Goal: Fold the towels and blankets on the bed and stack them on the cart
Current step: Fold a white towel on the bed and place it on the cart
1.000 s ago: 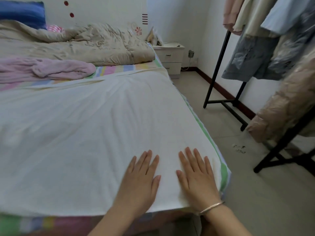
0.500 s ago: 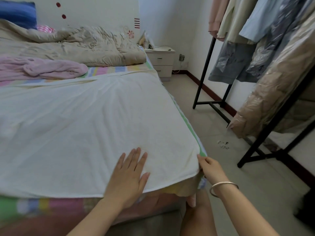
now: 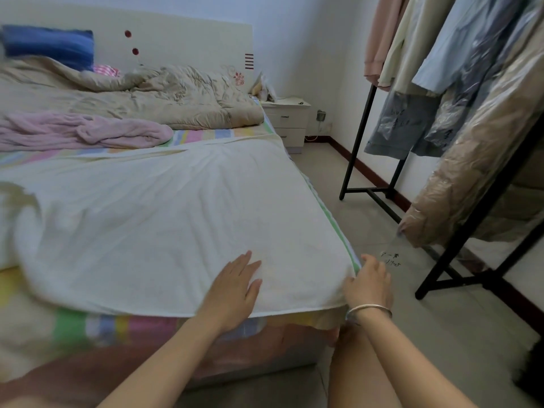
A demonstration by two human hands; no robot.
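White terry lies under the left hand, which presses flat with fingers straight near the white towel's near edge. The right hand pinches its near right corner at the bed's corner. The towel is spread flat, its near edge along the foot. Its left side is blurred, so I cannot tell its long axis. Beyond lie a pink blanket and a beige quilt.

Towel on bed, clothes rack right.
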